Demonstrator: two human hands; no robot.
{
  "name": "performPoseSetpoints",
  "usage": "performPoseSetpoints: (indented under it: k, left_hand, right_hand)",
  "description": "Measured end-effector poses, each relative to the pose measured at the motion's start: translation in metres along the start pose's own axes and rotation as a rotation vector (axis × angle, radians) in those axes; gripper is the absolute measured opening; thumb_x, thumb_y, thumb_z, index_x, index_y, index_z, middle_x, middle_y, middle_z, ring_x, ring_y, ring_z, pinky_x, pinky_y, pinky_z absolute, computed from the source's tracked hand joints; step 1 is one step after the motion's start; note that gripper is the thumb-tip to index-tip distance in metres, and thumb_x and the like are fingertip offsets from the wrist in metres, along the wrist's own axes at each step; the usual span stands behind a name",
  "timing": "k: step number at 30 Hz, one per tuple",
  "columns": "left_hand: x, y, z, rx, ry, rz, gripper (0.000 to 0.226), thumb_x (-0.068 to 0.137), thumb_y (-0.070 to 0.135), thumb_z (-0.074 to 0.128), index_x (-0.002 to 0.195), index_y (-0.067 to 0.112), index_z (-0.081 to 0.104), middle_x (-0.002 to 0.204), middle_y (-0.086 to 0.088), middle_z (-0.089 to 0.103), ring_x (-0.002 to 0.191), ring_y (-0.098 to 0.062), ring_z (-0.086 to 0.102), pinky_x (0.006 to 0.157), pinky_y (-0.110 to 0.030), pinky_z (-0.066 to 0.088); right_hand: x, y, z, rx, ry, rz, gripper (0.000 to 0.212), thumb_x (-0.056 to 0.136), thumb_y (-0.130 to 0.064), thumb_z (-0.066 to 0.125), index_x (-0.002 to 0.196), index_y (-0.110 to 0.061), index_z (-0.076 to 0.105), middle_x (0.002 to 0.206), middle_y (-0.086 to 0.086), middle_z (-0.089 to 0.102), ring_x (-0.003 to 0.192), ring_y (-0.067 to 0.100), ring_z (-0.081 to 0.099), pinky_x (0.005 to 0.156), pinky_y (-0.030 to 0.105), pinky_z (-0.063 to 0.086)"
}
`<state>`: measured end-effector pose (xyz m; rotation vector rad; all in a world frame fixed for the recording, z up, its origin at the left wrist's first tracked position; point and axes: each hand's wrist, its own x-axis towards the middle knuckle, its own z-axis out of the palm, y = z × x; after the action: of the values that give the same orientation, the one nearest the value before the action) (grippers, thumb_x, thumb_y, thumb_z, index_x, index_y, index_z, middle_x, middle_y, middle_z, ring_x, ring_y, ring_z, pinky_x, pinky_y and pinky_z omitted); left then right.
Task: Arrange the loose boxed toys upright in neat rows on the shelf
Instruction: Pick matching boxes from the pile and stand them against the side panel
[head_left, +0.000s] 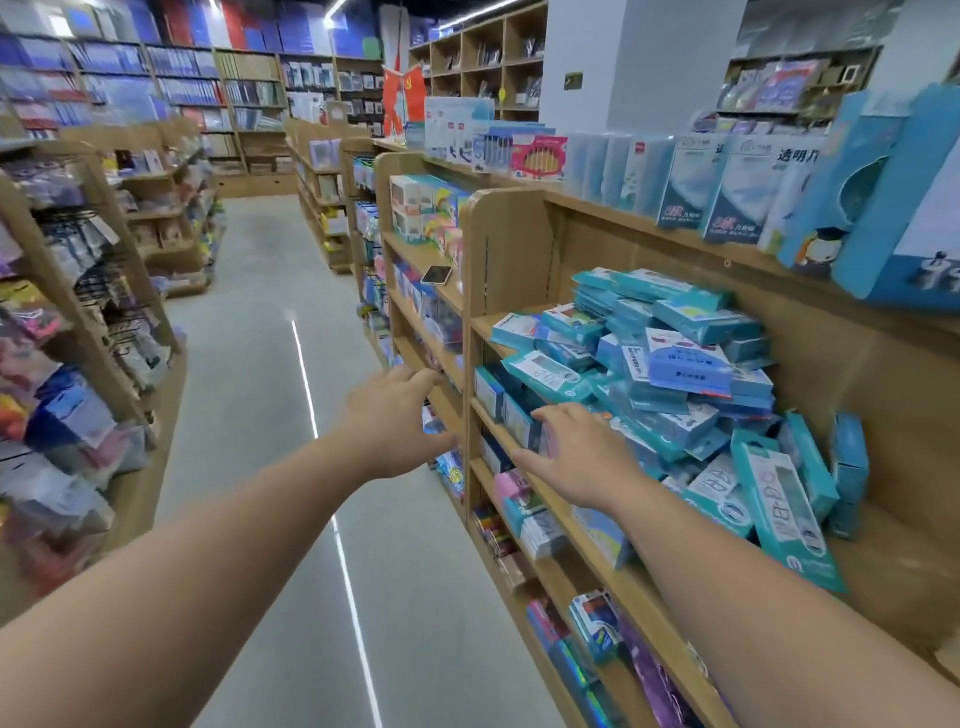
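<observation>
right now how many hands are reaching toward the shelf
2. The left hand is open beside the wooden side panel; the right hand is open over the left end of the teal box pile. Neither holds a box.

bright ceiling strip lights (332, 10) glare on the floor (270, 322); blurred, warped edges.

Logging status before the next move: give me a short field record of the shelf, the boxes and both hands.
place: shop aisle, wooden shelf
boxed toys: teal pile, heaped loose, most lying flat or tilted
upright so far: a few standing boxes at the pile's right end
left hand: fingers spread, holds nothing, in front of the shelf's side panel
right hand: fingers spread at the pile's left front edge, grips nothing; contact unclear
other: phone lying on the next shelf unit
task state: rows not yet formed
</observation>
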<state>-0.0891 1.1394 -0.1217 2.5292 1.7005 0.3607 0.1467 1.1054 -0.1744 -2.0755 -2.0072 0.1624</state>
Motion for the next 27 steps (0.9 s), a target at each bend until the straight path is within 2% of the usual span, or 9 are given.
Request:
performPoseSetpoints:
  k: [4, 9, 15, 18, 21, 24, 27]
  left_hand:
    - [0.093, -0.026, 0.02, -0.018, -0.012, -0.015, 0.077, 0.082, 0.065, 0.062, 0.146, 0.029, 0.04, 0.139, 0.001, 0.051, 0.126, -0.02, 0.047, 0.101, -0.038, 0.046]
    - [0.208, -0.054, 0.045, -0.047, -0.046, 0.032, 0.08, 0.081, 0.067, 0.062, 0.146, 0.026, 0.041, 0.145, -0.001, 0.048, 0.133, -0.024, 0.044, 0.107, -0.044, 0.044]
    - [0.351, -0.085, 0.091, -0.055, -0.107, 0.196, 0.069, 0.081, 0.065, 0.062, 0.137, 0.029, 0.046, 0.13, 0.003, 0.054, 0.12, -0.022, 0.048, 0.098, -0.04, 0.047]
    - [0.418, -0.101, 0.123, -0.063, -0.144, 0.334, 0.074, 0.08, 0.068, 0.059, 0.14, 0.029, 0.044, 0.132, 0.002, 0.053, 0.12, -0.023, 0.048, 0.096, -0.04, 0.047]
    - [0.47, -0.112, 0.15, -0.12, -0.246, 0.442, 0.081, 0.08, 0.071, 0.057, 0.146, 0.028, 0.039, 0.137, 0.003, 0.049, 0.127, -0.022, 0.045, 0.099, -0.04, 0.046]
    - [0.514, -0.114, 0.167, -0.14, -0.284, 0.584, 0.082, 0.078, 0.07, 0.055, 0.146, 0.028, 0.038, 0.137, 0.003, 0.049, 0.125, -0.022, 0.046, 0.098, -0.038, 0.045]
    - [0.556, -0.113, 0.184, -0.115, -0.307, 0.673, 0.083, 0.078, 0.071, 0.057, 0.147, 0.028, 0.037, 0.136, 0.003, 0.048, 0.124, -0.022, 0.046, 0.096, -0.037, 0.044]
  right_hand:
    - [0.095, 0.013, 0.014, -0.013, -0.011, 0.015, 0.073, 0.086, -0.075, 0.048, 0.145, -0.032, 0.041, 0.147, -0.002, 0.044, 0.135, 0.026, 0.041, 0.104, 0.046, 0.041]
    - [0.198, 0.029, 0.027, -0.037, 0.014, 0.055, 0.075, 0.086, -0.076, 0.045, 0.144, -0.03, 0.042, 0.148, -0.001, 0.044, 0.136, 0.026, 0.04, 0.105, 0.048, 0.044]
    - [0.293, 0.049, 0.062, -0.046, 0.022, 0.169, 0.075, 0.084, -0.075, 0.048, 0.145, -0.031, 0.04, 0.149, -0.002, 0.042, 0.135, 0.025, 0.041, 0.106, 0.045, 0.042]
    - [0.326, 0.055, 0.078, 0.051, 0.096, 0.274, 0.065, 0.09, -0.063, 0.055, 0.143, -0.026, 0.047, 0.146, -0.003, 0.046, 0.133, 0.021, 0.043, 0.108, 0.039, 0.04]
    - [0.349, 0.05, 0.086, 0.07, 0.142, 0.36, 0.053, 0.093, -0.054, 0.057, 0.136, -0.025, 0.055, 0.135, -0.006, 0.055, 0.125, 0.018, 0.048, 0.103, 0.034, 0.042]
    - [0.376, 0.039, 0.089, 0.029, 0.173, 0.389, 0.046, 0.092, -0.052, 0.057, 0.129, -0.026, 0.06, 0.125, -0.007, 0.06, 0.119, 0.018, 0.05, 0.1, 0.033, 0.043]
    - [0.409, 0.034, 0.097, -0.047, 0.228, 0.388, 0.031, 0.09, -0.036, 0.065, 0.117, -0.021, 0.067, 0.112, -0.003, 0.065, 0.11, 0.021, 0.054, 0.096, 0.038, 0.048]
